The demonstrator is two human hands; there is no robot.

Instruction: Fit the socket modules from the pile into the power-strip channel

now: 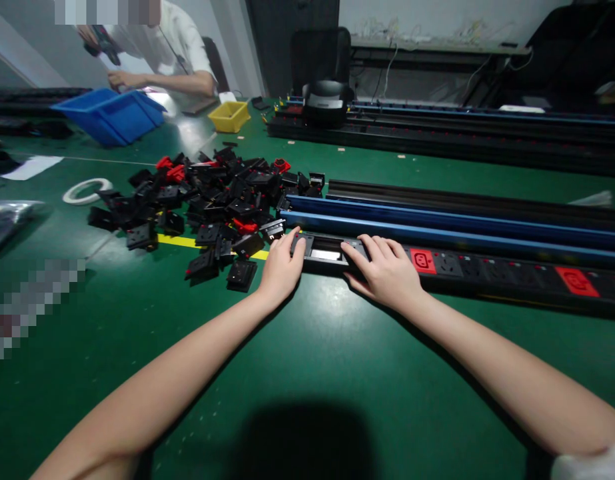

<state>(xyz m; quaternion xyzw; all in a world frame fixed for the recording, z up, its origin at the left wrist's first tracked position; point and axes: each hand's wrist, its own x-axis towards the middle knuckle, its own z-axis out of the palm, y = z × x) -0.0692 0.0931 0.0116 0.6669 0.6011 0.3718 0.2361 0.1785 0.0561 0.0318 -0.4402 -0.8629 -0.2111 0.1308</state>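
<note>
A long black power strip rail (487,270) lies across the green table, with black and red socket modules set in it. My left hand (283,263) rests on the rail's left end, fingers curled over a black socket module (301,241). My right hand (384,270) lies on the rail just right of an open slot (326,255), fingers pressed on another black module. A red socket (423,261) sits right beside my right hand.
A pile of loose black and red socket modules (207,200) lies left of the rail. Blue and black rails (462,223) lie behind it. A blue bin (110,115), a yellow bin (230,115) and a seated person (162,53) are at the far left.
</note>
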